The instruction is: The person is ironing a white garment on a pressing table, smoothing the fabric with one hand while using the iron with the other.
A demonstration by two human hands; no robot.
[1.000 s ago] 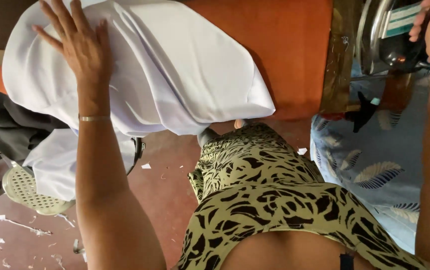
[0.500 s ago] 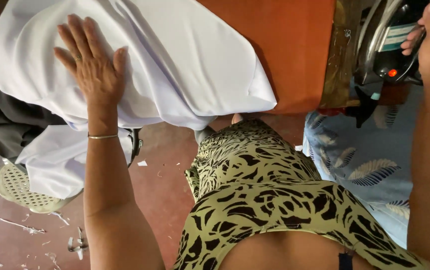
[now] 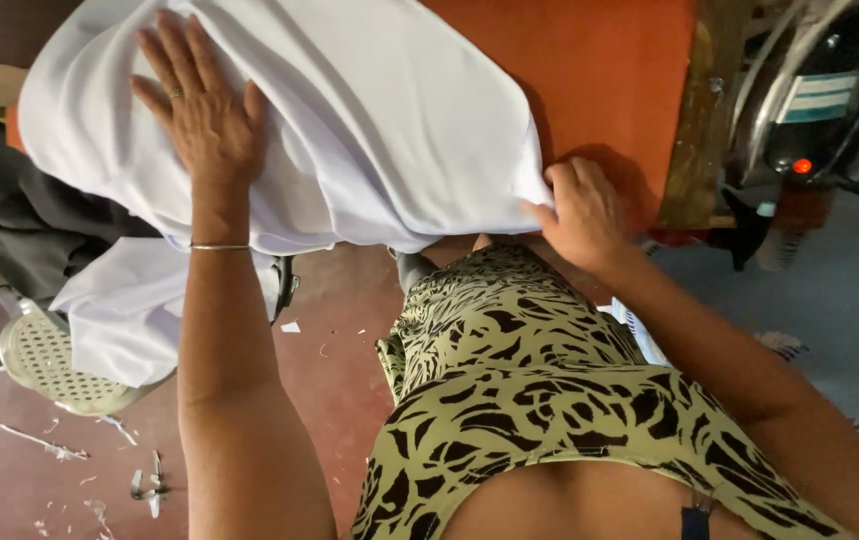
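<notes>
On orange table, white cloth edge in right hand grip.

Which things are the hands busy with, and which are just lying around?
Busy with:
- white cloth, left hand flat on it, right hand pinching its edge
- orange table under the cloth

Lying around:
- iron at the table's right
- dark clothes
- perforated stool
- scraps on the floor

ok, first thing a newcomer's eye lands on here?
The big white cloth draped over the orange table, upper middle. The left hand lies flat on it, while the right hand pinches its edge at the table's near side. At far right, a dark iron shows a lit red light.
</notes>
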